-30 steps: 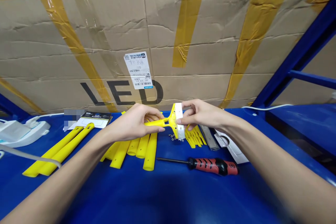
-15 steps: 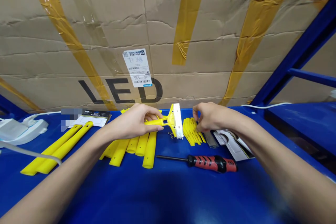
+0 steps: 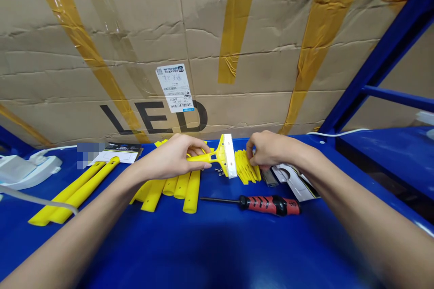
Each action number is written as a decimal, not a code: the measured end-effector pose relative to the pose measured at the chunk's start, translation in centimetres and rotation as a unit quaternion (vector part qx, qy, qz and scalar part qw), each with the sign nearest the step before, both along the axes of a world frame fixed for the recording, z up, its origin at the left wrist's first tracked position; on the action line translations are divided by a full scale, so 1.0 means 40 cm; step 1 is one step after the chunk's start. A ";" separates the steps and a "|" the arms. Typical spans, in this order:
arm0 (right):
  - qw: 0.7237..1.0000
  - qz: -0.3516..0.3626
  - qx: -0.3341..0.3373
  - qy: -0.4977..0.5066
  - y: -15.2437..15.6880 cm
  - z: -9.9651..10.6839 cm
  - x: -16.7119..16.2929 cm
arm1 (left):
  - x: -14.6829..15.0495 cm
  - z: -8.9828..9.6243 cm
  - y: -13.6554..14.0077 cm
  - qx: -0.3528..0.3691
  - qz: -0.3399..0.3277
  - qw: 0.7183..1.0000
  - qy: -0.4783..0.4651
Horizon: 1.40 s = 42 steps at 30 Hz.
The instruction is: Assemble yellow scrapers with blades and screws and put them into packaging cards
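My left hand (image 3: 178, 156) is closed round the short yellow handle of a scraper head (image 3: 222, 156), whose wide end carries a pale metal plate facing right. My right hand (image 3: 267, 150) hovers at the right end of a row of small yellow plastic parts (image 3: 244, 167), its fingers curled down and pinched together. Whatever lies between those fingertips is hidden. Just under that hand are grey metal strips (image 3: 270, 177). Small screws and nuts (image 3: 219, 171) lie left of the scraper's plate. Several yellow tube handles (image 3: 191, 192) rest below my left hand.
A red and black screwdriver (image 3: 271, 205) lies across the blue shelf (image 3: 217, 253) in front. Printed cards (image 3: 293, 180) sit at right. Two long yellow handles (image 3: 84, 189) and a white power strip (image 3: 30, 169) are at left. A taped cardboard box (image 3: 271, 54) stands behind.
The view has shifted slightly to the right. My left hand keeps its hold on the scraper head. My right hand's fingers have drawn closer together beside the yellow parts.
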State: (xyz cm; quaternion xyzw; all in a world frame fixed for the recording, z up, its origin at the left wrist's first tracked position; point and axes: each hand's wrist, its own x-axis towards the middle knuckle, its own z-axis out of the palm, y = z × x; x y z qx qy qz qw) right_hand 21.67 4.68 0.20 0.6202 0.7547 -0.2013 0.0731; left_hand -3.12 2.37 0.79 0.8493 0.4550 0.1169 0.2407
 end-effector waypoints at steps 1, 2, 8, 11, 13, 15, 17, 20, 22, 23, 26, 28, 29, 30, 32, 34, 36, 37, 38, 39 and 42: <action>1.000 0.002 0.006 0.006 0.000 0.003 0.003 | 0.000 0.001 -0.001 0.002 -0.001 1.000 0.001; 1.000 0.004 0.018 0.015 -0.001 0.006 0.006 | 0.000 0.001 -0.001 0.002 -0.002 1.000 0.002; 0.986 -0.027 0.137 0.087 -0.002 0.033 0.023 | -0.001 0.005 -0.002 -0.001 -0.011 1.000 0.023; 0.973 -0.063 0.139 0.172 0.001 0.036 0.023 | -0.001 0.006 -0.003 -0.001 -0.007 1.000 0.031; 0.966 -0.077 0.134 0.206 0.006 0.031 0.024 | -0.002 0.007 -0.002 -0.003 -0.003 1.000 0.031; 0.961 -0.079 0.133 0.228 0.012 0.023 0.027 | -0.004 0.007 -0.001 -0.005 0.000 1.000 0.028; 0.959 -0.077 0.129 0.242 0.015 0.017 0.030 | -0.007 0.007 0.001 -0.004 -0.001 1.000 0.028; 0.952 -0.052 0.088 0.287 0.009 0.019 0.034 | -0.012 0.005 0.006 0.008 -0.013 0.999 0.031; 0.936 -0.019 0.033 0.349 0.001 0.026 0.035 | -0.014 0.004 0.007 0.013 -0.022 0.999 0.028; 0.923 -0.009 0.004 0.384 -0.003 0.029 0.035 | -0.014 0.004 0.007 0.013 -0.023 0.999 0.027; 0.885 -0.035 -0.047 0.463 -0.009 0.035 0.031 | -0.015 0.006 0.005 0.009 -0.007 0.999 0.030; 0.868 -0.064 -0.061 0.489 -0.008 0.032 0.027 | -0.015 0.008 0.004 0.004 0.000 1.000 0.031; 0.863 -0.073 -0.068 0.495 -0.006 0.029 0.024 | -0.016 0.009 0.005 0.001 0.001 1.000 0.029; 0.861 -0.079 -0.077 0.497 -0.004 0.025 0.020 | -0.017 0.010 0.005 -0.003 0.002 1.000 0.026; 0.858 -0.088 -0.095 0.497 0.000 0.016 0.014 | -0.019 0.010 0.007 -0.007 0.002 1.000 0.022; 0.858 -0.088 -0.102 0.496 0.002 0.010 0.006 | -0.021 0.008 0.010 -0.001 -0.003 1.000 0.024; 0.861 -0.081 -0.104 0.492 0.000 0.007 -0.002 | -0.024 0.007 0.012 0.010 -0.010 1.000 0.026; 0.862 -0.080 -0.106 0.488 -0.002 0.006 -0.007 | -0.025 0.007 0.012 0.015 -0.013 1.000 0.024; 0.864 -0.081 -0.108 0.485 -0.004 0.006 -0.011 | -0.025 0.007 0.012 0.018 -0.016 1.000 0.020; 0.864 -0.082 -0.110 0.484 -0.006 0.005 -0.015 | -0.025 0.007 0.012 0.017 -0.019 1.000 0.014; 0.861 -0.084 -0.114 0.489 -0.007 -0.001 -0.025 | -0.025 0.009 0.009 0.002 -0.019 1.000 -0.006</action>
